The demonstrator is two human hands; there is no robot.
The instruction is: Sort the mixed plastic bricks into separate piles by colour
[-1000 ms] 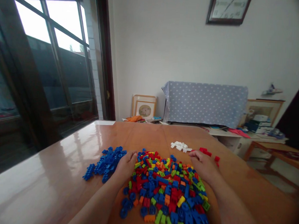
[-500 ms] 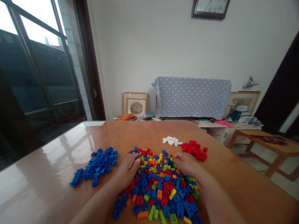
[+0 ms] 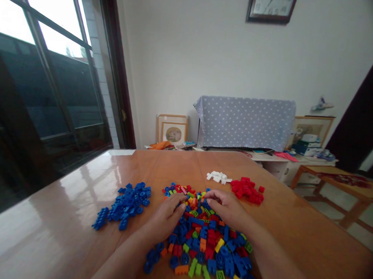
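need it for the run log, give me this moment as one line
left hand: over mixed bricks | right hand: same pile | blue pile: left | white, red piles: beyond right hand

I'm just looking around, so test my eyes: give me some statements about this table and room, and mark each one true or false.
1. The left hand and the right hand are both at the mixed pile of coloured pieces. True.
2. The blue pile lies to the right of both hands. False: it lies to the left of both.
3. The white pieces lie close beside the red pile. True.
4. The mixed pile holds only red pieces. False: blue, green, orange and yellow ones show too.
5. A clock hangs on the wall. True.
6. The cloth by the wall is striped. False: it has light dots.
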